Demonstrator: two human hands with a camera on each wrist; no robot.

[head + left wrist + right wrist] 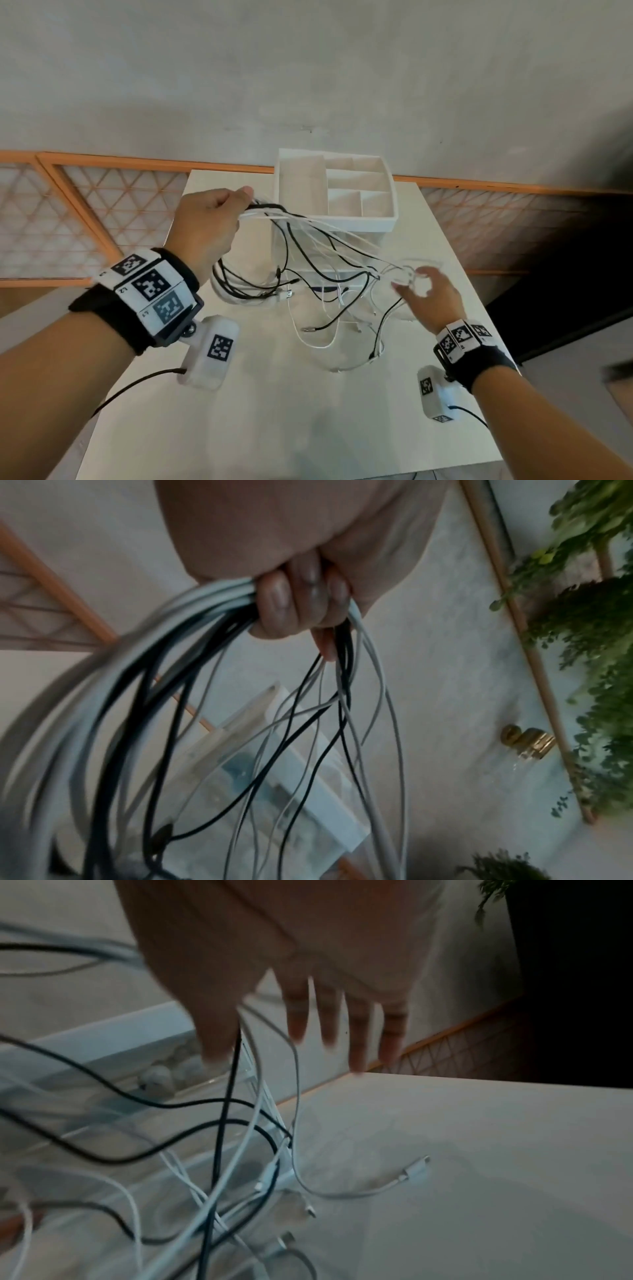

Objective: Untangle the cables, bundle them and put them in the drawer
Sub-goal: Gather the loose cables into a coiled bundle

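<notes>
My left hand is raised above the table and grips a tangled bunch of black and white cables; in the left wrist view its fingers curl round the cables. The strands hang down and spread to the right, with loose ends and plugs lying on the white table. My right hand hovers low at the right end of the tangle with fingers spread; cables run past its thumb. A white drawer unit with a clear front stands behind the cables.
The organiser tray on top of the drawer unit has several empty compartments. An orange-framed lattice screen runs behind the table. Green plants and a brass knob show in the left wrist view. A dark area lies at the right.
</notes>
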